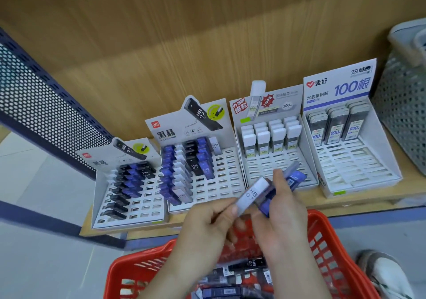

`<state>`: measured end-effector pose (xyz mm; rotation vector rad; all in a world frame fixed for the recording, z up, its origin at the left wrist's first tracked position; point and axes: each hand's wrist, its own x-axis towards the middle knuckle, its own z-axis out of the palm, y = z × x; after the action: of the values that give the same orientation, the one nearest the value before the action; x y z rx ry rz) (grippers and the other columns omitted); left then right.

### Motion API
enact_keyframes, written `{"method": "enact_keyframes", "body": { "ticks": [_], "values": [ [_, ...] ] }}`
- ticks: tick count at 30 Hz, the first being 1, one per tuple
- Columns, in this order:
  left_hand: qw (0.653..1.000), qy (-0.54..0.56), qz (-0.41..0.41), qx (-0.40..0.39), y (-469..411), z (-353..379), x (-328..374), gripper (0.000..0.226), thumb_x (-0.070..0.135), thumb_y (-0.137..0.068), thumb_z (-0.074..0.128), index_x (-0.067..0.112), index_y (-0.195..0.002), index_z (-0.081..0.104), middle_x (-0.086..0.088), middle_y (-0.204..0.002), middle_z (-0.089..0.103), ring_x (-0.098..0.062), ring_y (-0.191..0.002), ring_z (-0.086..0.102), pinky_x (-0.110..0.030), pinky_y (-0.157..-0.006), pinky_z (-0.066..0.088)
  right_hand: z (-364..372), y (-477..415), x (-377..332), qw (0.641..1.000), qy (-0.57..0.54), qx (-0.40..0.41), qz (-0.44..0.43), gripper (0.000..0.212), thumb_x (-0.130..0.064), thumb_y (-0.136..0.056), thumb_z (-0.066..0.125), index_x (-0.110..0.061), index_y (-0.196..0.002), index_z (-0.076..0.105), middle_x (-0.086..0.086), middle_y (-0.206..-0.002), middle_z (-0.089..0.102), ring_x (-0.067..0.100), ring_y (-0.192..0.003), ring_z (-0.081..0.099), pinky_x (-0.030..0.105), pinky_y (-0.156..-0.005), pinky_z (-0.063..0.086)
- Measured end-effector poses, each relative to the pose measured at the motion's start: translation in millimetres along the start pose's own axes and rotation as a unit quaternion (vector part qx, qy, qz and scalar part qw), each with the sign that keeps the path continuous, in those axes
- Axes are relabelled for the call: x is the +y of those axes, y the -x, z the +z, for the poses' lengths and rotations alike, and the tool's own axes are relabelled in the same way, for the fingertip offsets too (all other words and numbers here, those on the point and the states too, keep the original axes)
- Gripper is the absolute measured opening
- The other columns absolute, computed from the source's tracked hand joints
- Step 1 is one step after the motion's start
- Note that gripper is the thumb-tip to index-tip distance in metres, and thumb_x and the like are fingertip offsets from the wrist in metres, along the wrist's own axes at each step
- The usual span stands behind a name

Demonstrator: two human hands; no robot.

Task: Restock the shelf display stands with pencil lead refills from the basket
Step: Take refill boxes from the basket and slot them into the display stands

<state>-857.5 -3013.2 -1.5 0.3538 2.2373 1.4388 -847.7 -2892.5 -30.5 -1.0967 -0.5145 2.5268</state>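
Head view: a pale HB 0.7 refill (252,195) is pinched by the left hand (207,225); blue refills (297,177), seemingly several, are gripped by the right hand (283,209), above the red basket (322,226).

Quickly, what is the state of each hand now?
The left hand pinches a pale refill.
The right hand holds blue refills.

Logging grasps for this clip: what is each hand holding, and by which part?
The left hand pinches a pale HB 0.7 refill case by its lower end; the right hand grips several blue refill cases around their middles.
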Motion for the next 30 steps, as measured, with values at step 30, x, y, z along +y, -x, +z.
{"method": "enact_keyframes", "body": {
  "ticks": [30],
  "values": [
    [0.981,-0.07,0.046,0.173,-65.7,-62.0,40.4,0.019,0.007,-0.091,0.061,0.023,-0.091,0.071,0.0,-0.08,0.072,-0.013,-0.074,0.071,-0.031,-0.076,0.057,-15.7,-1.4,-4.9,0.964,0.213,-0.16,0.015,0.021,-0.023,-0.09,0.062,-0.013,-0.107,0.069,0.003,-0.077,0.06,0.009,-0.053,0.039,0.018,-0.042,0.027]
  ]
}}
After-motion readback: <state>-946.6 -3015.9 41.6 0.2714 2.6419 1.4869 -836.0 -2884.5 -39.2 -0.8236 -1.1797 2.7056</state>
